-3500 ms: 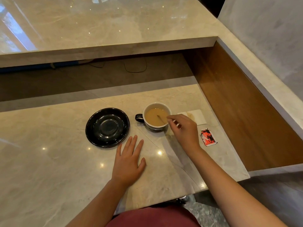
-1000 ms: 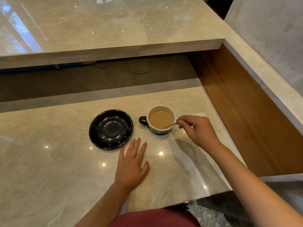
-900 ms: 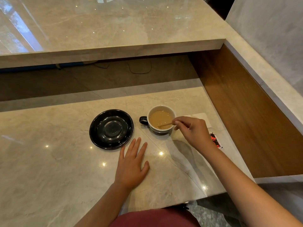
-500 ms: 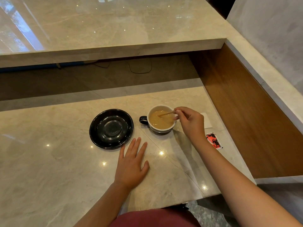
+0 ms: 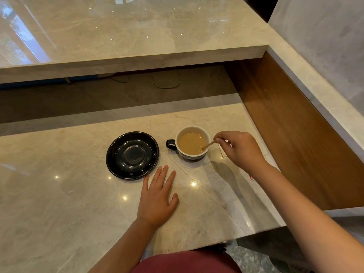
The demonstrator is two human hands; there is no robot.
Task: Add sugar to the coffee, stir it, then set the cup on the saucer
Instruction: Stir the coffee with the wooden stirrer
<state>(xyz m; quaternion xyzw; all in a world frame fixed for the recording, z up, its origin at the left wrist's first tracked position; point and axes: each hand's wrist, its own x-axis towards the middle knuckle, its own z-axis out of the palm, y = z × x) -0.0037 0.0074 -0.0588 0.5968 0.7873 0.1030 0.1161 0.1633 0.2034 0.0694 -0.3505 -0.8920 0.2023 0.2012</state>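
Beside saucer (image 5: 132, 155) — cup (image 5: 192, 142) | right hand (image 5: 239, 149) pinches stirrer (image 5: 208, 145) | left hand (image 5: 157, 196) flat, open

Right hand (image 5: 239, 149) hides most of napkin (image 5: 221, 152); stirrer (image 5: 208, 145) tip sunk in coffee (image 5: 192, 143).

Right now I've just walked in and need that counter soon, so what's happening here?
A person is stirring a cup of milky coffee. The right hand pinches a thin wooden stirrer whose tip dips into the drink. The left hand lies flat on the marble counter. The black saucer sits beside the cup, with nothing on it.
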